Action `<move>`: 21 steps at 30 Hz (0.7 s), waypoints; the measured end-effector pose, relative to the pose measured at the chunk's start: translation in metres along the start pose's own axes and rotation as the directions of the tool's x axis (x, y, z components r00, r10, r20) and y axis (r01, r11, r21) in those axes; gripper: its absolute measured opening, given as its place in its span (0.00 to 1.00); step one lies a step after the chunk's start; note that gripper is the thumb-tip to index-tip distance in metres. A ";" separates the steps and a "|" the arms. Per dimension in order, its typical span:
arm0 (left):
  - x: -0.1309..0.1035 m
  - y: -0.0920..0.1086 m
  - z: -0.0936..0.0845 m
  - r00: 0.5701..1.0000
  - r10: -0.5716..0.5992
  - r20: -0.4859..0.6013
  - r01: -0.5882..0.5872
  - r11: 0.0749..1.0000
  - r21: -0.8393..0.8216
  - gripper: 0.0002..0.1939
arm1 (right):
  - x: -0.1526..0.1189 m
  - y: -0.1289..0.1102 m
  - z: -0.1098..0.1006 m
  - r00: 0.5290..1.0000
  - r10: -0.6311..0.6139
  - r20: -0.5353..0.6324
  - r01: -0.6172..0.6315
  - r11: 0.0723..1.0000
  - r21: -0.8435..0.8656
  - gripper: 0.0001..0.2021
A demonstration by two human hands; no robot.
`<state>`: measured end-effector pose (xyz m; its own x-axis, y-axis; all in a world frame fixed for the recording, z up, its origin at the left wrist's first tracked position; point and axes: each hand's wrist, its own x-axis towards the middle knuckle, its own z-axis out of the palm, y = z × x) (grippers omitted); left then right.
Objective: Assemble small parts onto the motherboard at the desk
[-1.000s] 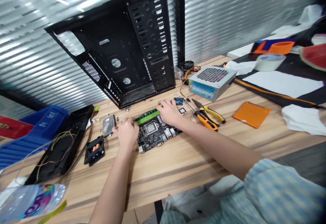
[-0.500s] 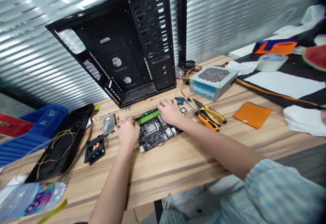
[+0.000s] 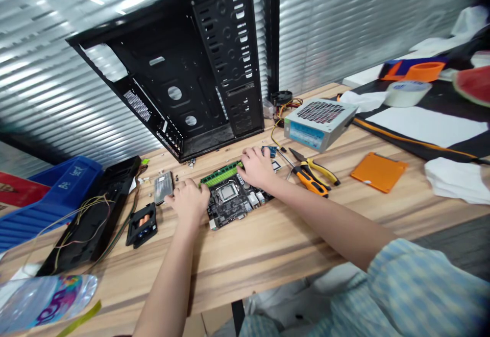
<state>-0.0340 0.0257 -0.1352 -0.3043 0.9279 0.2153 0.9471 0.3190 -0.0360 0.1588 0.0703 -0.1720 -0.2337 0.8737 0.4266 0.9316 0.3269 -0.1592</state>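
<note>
A black motherboard (image 3: 229, 207) lies on the wooden table in front of me, with a bare silver processor (image 3: 227, 192) in its socket. Along its far edge sits a green RAM stick (image 3: 220, 174), in or at its slot; I cannot tell how deep. My left hand (image 3: 188, 197) is bent around the stick's left end, thumb and forefinger against it. At the opposite end my right hand (image 3: 257, 167) has its thumb and curled fingers on the stick. The fingertips of both hands are partly hidden.
Behind the board stands an open black computer case (image 3: 164, 81). To the right are pliers (image 3: 317, 169), an orange-handled screwdriver (image 3: 310, 181), a power supply (image 3: 321, 120) and an orange plate (image 3: 378, 172). A drive (image 3: 164, 188), black bracket (image 3: 141, 224) and bottle (image 3: 49, 298) lie left.
My left hand has shifted slightly left and its fingers have lowered a little. My right hand has moved slightly up and right at the stick's end. The motherboard stays in place.
</note>
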 end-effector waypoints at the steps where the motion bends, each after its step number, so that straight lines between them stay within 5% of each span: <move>1: 0.000 0.000 0.000 1.000 0.006 0.014 -0.006 1.000 0.011 0.20 | 0.000 0.000 0.000 1.000 -0.004 0.004 0.004 1.000 0.002 0.18; 8: 0.002 -0.001 0.002 0.995 0.055 0.079 -0.056 0.998 0.018 0.22 | 0.001 0.002 0.002 0.998 -0.051 0.021 0.051 0.998 0.030 0.17; 21: 0.003 -0.003 0.002 0.997 0.078 0.019 -0.077 0.995 -0.056 0.16 | 0.002 0.003 0.004 0.994 -0.107 0.021 0.106 0.993 0.045 0.14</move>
<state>-0.0381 0.0278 -0.1363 -0.2312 0.9536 0.1931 0.9719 0.2352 0.0020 0.1595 0.0745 -0.1752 -0.3373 0.8412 0.4227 0.8882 0.4332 -0.1533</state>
